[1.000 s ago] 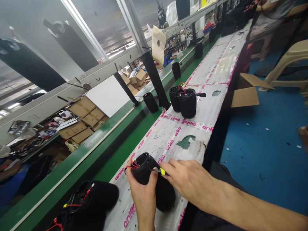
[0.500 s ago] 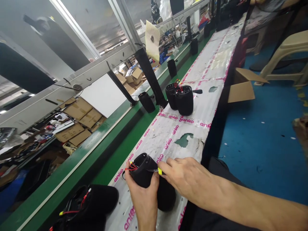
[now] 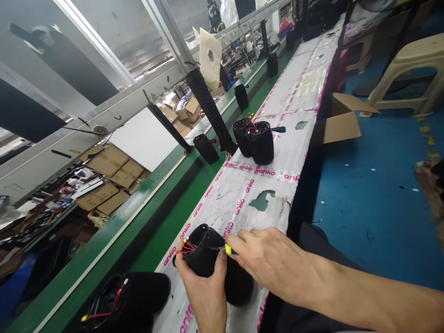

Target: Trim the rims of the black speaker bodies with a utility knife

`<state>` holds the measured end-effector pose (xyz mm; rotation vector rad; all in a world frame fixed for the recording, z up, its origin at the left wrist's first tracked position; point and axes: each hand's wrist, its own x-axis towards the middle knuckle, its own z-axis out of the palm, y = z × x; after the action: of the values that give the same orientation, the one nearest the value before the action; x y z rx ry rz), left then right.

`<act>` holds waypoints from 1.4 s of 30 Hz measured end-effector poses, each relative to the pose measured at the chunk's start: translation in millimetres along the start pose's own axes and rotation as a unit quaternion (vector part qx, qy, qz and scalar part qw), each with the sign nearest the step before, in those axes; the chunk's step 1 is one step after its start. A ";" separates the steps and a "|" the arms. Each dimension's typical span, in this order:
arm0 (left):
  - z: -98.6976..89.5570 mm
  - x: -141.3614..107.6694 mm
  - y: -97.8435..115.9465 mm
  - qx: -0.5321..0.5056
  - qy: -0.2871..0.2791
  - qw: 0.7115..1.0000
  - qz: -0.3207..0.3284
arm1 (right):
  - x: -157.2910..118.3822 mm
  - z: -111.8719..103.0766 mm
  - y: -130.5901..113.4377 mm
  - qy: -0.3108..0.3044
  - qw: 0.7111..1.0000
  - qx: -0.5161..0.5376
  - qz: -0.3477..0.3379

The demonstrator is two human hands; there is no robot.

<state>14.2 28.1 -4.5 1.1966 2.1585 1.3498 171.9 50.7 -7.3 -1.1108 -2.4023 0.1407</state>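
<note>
at lower centre, left hand (image 3: 205, 287) clamps a black cylinder (image 3: 201, 260); right hand (image 3: 268, 254) pinches a yellow tool (image 3: 228, 249), seemingly working its side; next likely needs steady bracing.

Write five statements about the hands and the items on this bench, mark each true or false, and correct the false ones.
1. The left hand grips a black cylinder. True.
2. Only blue wires show at its open end. False: red wires show there.
3. The right hand holds a small tool. True.
4. The sheeting's lettering is green. False: pink lettering marks the white sheeting.
5. Two more cylinders stand close together farther along. True.
</note>
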 end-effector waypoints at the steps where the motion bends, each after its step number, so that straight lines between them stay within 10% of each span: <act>1: 0.1 -0.5 1.1 0.000 -0.001 1.000 -0.002 | 0.0 -0.6 -0.5 -0.001 1.000 0.000 0.001; 24: 14.5 -6.0 -4.3 0.018 0.079 0.996 0.046 | -28.0 8.7 -19.2 0.063 0.983 -0.172 0.007; 31: 14.8 -5.5 -6.1 0.035 0.090 0.994 0.048 | 2.3 -22.7 -23.2 -0.024 0.992 -0.116 0.034; 42: 0.6 7.1 -10.6 -0.009 0.058 0.998 -0.014 | -14.8 4.7 -10.6 0.007 0.993 0.090 0.070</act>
<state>5.3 31.9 -12.8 1.1030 2.2281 1.4555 170.5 33.2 -14.0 -1.1902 -2.2482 0.3884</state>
